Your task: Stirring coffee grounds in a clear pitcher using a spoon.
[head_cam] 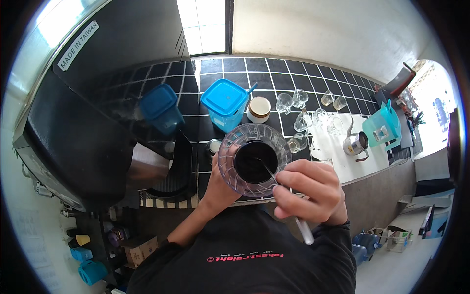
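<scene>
My left hand [222, 185] is wrapped around the left side of a clear ribbed vessel [273, 137], partly hidden behind it. Dark liquid [251, 167] shows inside the round, dark-rimmed middle of the vessel. In the fingers of my right hand [310, 191] is a slim metal spoon [304, 231], held at a slant. Its thin end dips into the liquid, so the tip is hidden, while the wide handle end sticks out below my hand. Just beyond the vessel stand a blue-lidded plastic container [224, 98] and a white jar [259, 109].
Several small glasses [284, 103] stand on the black tiled counter [257, 65]. Further right are a metal gooseneck kettle [353, 144] and a turquoise pitcher [380, 125] on a white surface. A large black machine [84, 121] takes up the left. A small metal-topped item [214, 146] stands by my left hand.
</scene>
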A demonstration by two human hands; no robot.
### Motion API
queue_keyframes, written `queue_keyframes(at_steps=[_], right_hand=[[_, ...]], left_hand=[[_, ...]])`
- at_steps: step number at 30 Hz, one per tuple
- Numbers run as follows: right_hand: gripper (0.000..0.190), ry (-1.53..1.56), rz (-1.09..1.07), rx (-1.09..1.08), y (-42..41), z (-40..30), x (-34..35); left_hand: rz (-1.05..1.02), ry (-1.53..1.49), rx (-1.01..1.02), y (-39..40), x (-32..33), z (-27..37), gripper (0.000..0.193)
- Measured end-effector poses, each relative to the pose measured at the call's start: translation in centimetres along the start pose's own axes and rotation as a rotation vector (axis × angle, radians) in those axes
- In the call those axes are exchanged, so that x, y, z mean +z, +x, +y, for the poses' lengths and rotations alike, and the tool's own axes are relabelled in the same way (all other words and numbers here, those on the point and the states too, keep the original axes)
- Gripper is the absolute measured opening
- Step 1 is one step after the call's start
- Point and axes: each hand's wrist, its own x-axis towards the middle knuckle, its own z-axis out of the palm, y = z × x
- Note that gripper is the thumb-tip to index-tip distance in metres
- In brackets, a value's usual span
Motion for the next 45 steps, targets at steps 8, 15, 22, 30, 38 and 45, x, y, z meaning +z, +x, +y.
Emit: queue_keyframes(at_steps=[8, 15, 22, 30, 38, 45], right_hand=[[0.019, -0.136, -0.010, -0.086, -0.5, -1.4, 0.4], [0.019, -0.153, 0.117, -0.100, -1.2, -2.4, -0.4], [0.019, -0.188, 0.011, -0.075, -0.6, -1.4, 0.1], [0.023, -0.102, -0.002, -0.032, -0.9, -1.3, 0.0], [0.026, -0.012, 0.097, -0.060, -1.3, -0.9, -0.3], [0.031, -0.031, 0.174, -0.107, -0.9, -0.5, -1.3]], left_hand=[[0.034, 0.011, 0.021, 0.0, 0.4, -0.1, 0.059], [0.044, 0.037, 0.062, -0.4, 0.4, -0.4, 0.057], [-0.035, 0.144, 0.050, -0.6, 0.6, -0.3, 0.061], [-0.027, 0.167, 0.038, -0.8, 0.6, -0.2, 0.065], [-0.003, 0.055, 0.015, -0.7, 0.6, -0.3, 0.069], [0.004, -0.037, -0.046, -0.6, 0.6, 0.0, 0.066]])
